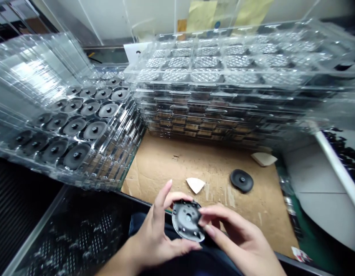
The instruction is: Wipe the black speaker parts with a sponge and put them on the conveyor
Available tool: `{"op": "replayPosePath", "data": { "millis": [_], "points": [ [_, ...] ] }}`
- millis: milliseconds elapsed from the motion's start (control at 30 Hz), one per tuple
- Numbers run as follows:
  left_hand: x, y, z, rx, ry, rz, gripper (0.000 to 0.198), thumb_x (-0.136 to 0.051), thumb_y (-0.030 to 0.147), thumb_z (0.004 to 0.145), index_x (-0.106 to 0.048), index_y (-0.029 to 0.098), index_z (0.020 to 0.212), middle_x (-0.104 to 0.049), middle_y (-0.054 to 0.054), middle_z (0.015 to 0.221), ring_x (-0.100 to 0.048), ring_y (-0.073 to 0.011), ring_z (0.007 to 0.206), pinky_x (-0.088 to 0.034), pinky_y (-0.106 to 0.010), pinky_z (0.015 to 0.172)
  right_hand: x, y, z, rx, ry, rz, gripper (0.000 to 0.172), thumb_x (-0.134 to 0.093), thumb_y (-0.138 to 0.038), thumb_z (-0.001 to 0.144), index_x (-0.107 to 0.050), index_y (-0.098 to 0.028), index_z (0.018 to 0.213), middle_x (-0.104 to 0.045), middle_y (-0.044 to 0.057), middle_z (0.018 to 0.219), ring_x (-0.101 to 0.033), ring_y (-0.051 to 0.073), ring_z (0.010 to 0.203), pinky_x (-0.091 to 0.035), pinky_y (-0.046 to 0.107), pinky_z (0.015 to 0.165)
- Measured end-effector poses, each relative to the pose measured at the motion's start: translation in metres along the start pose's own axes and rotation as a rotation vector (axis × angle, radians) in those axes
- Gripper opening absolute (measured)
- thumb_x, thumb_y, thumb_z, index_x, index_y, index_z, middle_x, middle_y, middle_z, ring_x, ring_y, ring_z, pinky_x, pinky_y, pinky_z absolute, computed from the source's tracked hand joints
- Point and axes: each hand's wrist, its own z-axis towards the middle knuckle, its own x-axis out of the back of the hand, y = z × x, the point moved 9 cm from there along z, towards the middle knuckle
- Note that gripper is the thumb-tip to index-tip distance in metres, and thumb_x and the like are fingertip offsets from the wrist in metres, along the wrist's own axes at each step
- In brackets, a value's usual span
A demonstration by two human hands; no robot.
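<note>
Over the near edge of the bench, my left hand grips a round black plastic part by its rim, thumb below and fingers behind. Small holes and pegs show on the face turned up to me. At the part's right side my right hand has thumb and fingertips pinched together; whatever is between them is hidden. Just beyond the hands lies a white wedge-shaped pad on the cardboard. Farther right rests a loose black disc with a raised centre knob.
Clear trays of black discs are stacked at the left. Another tall stack of clear trays stands along the back. A second white pad lies at back right. At the right edge is a white bin with small black parts.
</note>
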Motion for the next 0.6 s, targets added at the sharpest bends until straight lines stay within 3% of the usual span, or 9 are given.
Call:
{"op": "replayPosePath", "data": {
  "millis": [100, 167, 233, 300, 333, 400, 500, 600],
  "points": [
    [-0.001, -0.007, 0.000, 0.073, -0.030, -0.088, 0.098, -0.072, 0.021, 0.068, -0.007, 0.034, 0.140, -0.056, -0.006, 0.119, -0.053, -0.0216, 0.110, -0.038, -0.035, 0.097, -0.017, -0.007, 0.004, 0.004, -0.174, -0.025, 0.014, -0.068, -0.035, 0.073, -0.070, -0.029, 0.086, -0.064, -0.001, 0.067, -0.058, 0.014, 0.063, -0.048, 0.025, 0.061],
    [-0.002, -0.015, -0.001, 0.179, -0.039, -0.139, 0.088, -0.073, 0.024, 0.066, -0.023, 0.032, 0.139, -0.057, -0.006, 0.121, -0.052, -0.0228, 0.112, -0.036, -0.035, 0.099, -0.016, -0.004, 0.008, 0.000, -0.161, -0.034, 0.012, -0.069, -0.035, 0.071, -0.070, -0.027, 0.081, -0.063, -0.001, 0.067, -0.057, 0.014, 0.061, -0.047, 0.025, 0.058],
    [-0.003, -0.027, -0.005, 0.329, -0.035, -0.191, 0.067, -0.073, 0.030, 0.067, -0.047, 0.029, 0.128, -0.060, -0.007, 0.121, -0.053, -0.0239, 0.111, -0.037, -0.035, 0.098, -0.010, 0.007, 0.011, -0.041, -0.081, 0.006, 0.013, -0.070, -0.036, 0.070, -0.069, -0.025, 0.076, -0.064, 0.000, 0.068, -0.058, 0.015, 0.061, -0.047, 0.024, 0.056],
    [-0.006, -0.042, -0.016, 0.462, -0.016, -0.247, 0.042, -0.068, 0.040, 0.070, -0.065, 0.021, 0.107, -0.068, -0.009, 0.107, -0.061, -0.0235, 0.097, -0.045, -0.034, 0.088, -0.011, 0.022, 0.014, -0.082, -0.037, 0.078, 0.017, -0.069, -0.039, 0.071, -0.066, -0.023, 0.076, -0.064, 0.000, 0.067, -0.060, 0.015, 0.058, -0.049, 0.024, 0.053],
    [-0.007, -0.050, -0.023, 0.509, 0.002, -0.270, 0.040, -0.064, 0.047, 0.071, -0.070, 0.017, 0.095, -0.072, -0.010, 0.094, -0.064, -0.0222, 0.085, -0.049, -0.033, 0.078, -0.016, 0.029, 0.015, -0.088, -0.049, 0.099, 0.019, -0.067, -0.041, 0.073, -0.065, -0.023, 0.077, -0.063, 0.000, 0.064, -0.060, 0.016, 0.057, -0.050, 0.024, 0.052],
    [0.000, -0.068, -0.042, 0.577, 0.071, -0.270, 0.054, -0.055, 0.062, 0.070, -0.070, 0.010, 0.077, -0.071, -0.009, 0.068, -0.064, -0.0185, 0.061, -0.050, -0.030, 0.059, -0.034, 0.040, 0.016, -0.062, -0.130, 0.072, 0.021, -0.059, -0.044, 0.079, -0.064, -0.023, 0.082, -0.064, 0.001, 0.064, -0.063, 0.017, 0.057, -0.052, 0.025, 0.051],
    [0.034, -0.098, -0.090, 0.686, 0.207, -0.158, 0.058, -0.047, 0.065, 0.073, -0.064, 0.010, 0.068, -0.064, -0.004, 0.056, -0.061, -0.0151, 0.053, -0.048, -0.027, 0.050, -0.056, 0.048, 0.019, 0.116, -0.233, -0.181, 0.021, -0.053, -0.039, 0.084, -0.066, -0.025, 0.093, -0.069, 0.004, 0.083, -0.068, 0.019, 0.072, -0.055, 0.025, 0.061],
    [0.102, -0.125, -0.154, 0.791, 0.400, 0.114, 0.034, -0.053, 0.044, 0.082, -0.062, 0.012, 0.077, -0.066, -0.002, 0.073, -0.063, -0.0149, 0.067, -0.052, -0.033, 0.063, -0.054, 0.048, 0.023, 0.382, -0.212, -0.491, 0.022, -0.056, -0.035, 0.082, -0.066, -0.027, 0.099, -0.068, 0.005, 0.097, -0.068, 0.020, 0.083, -0.056, 0.025, 0.071]
  ]
}}
